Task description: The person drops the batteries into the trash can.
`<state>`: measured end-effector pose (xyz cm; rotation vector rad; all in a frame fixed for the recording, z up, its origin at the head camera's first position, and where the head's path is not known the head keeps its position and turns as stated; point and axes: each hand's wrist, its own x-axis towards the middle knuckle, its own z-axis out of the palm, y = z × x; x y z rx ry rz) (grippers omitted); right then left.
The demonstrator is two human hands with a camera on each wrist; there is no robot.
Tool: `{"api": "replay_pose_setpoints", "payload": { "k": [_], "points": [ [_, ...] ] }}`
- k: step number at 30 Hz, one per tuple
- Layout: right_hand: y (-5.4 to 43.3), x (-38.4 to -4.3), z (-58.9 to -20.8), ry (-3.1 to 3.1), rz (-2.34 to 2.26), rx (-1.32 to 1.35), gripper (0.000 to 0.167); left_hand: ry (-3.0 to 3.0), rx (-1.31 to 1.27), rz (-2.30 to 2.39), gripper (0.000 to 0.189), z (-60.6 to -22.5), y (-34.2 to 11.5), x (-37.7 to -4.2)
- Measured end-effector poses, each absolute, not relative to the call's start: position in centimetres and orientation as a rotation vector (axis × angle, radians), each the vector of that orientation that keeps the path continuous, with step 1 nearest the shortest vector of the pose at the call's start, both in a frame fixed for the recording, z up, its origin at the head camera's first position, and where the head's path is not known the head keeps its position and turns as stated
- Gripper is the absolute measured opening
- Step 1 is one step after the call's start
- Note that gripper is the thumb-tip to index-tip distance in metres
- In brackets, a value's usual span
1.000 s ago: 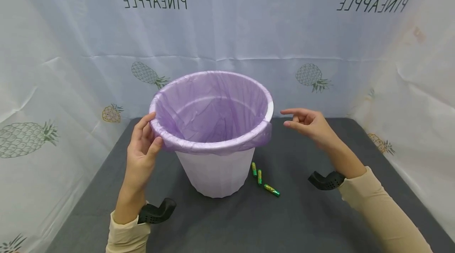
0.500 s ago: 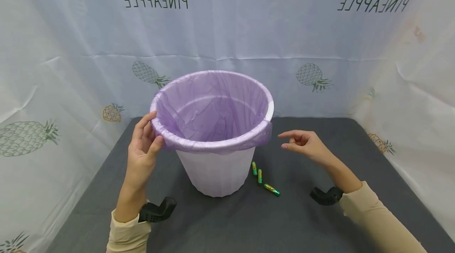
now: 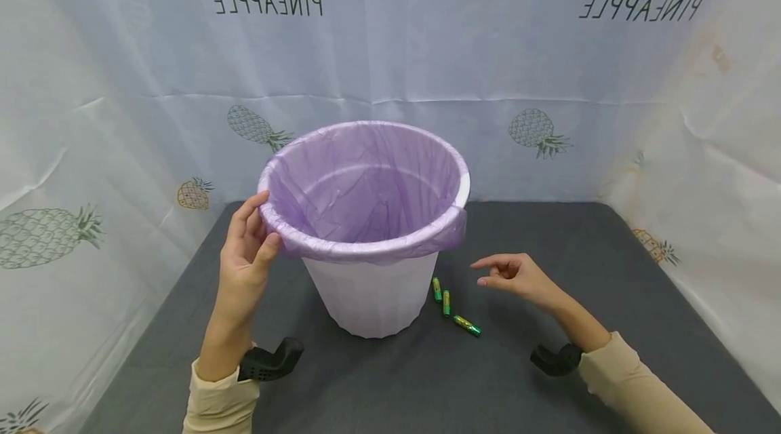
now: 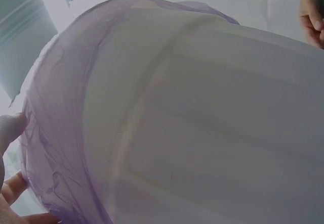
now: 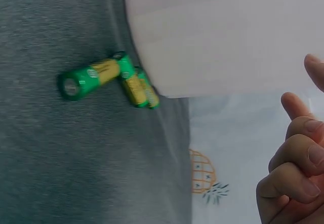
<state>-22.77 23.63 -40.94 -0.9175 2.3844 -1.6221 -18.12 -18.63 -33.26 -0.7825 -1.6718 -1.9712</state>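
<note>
Firstly, at the near edge: two sleeves, beige, the left [image 3: 221, 399] and right [image 3: 637, 386] both turned back at the wrist. Two wrist mounts, black, one on the left [image 3: 271, 361] and one on the right [image 3: 556, 359].

Left hand [image 3: 244, 264]: thumb and fingers lay curved against the left side of the bin's rim, gripping it through the plastic, thumb low on the outside and forefinger at the top edge.

Right hand [image 3: 515, 276]: hung in the air right of the bin, near the batteries and apart from them; forefinger and thumb were parted and pointed leftward, the other fingers curled inward.

Batteries, three, green and gold, lying on the table [image 3: 390, 393] at the right foot of the bin: nearest battery [image 3: 467, 325], set aslant; middle battery [image 3: 447, 303]; farthest battery [image 3: 436, 289], just beside the bin wall. Whether their ends touched could not be told.

Bin [image 3: 372, 298], white, round, upright. Liner [image 3: 366, 207], purple, translucent, spread inside and folded outward over the rim, creased.

Tabletop: dark grey. Backdrop [image 3: 415, 47], pale cloth, creased, printed with pineapples and reversed lettering, "PINEAPPLE".
</note>
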Motion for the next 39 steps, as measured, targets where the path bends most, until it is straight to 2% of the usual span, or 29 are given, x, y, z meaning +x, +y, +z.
{"api": "replay_pose_setpoints", "payload": {
  "k": [6, 11, 28, 39],
  "points": [
    [23.4, -22.7, -43.1, 2.317, -1.606, -1.010, 0.024, -1.673, -0.777, -1.986, 0.052, -33.3, -18.6, -18.1],
    [23.0, -22.5, -44.7, 2.264, -1.580, -1.078, 0.029, -1.672, -0.779, -1.982, 0.053, -33.3, -18.6, -18.1],
    [23.6, -21.5, -47.8, 2.196, -1.453, -0.981, 0.034, -1.655, -0.813, -1.983, 0.052, -33.3, -18.7, -18.3],
    [23.4, -21.7, -47.9, 2.292, -1.342, -0.891, 0.037, -1.660, -0.791, -1.988, 0.052, -33.3, -18.6, -18.2]
  ]
}}
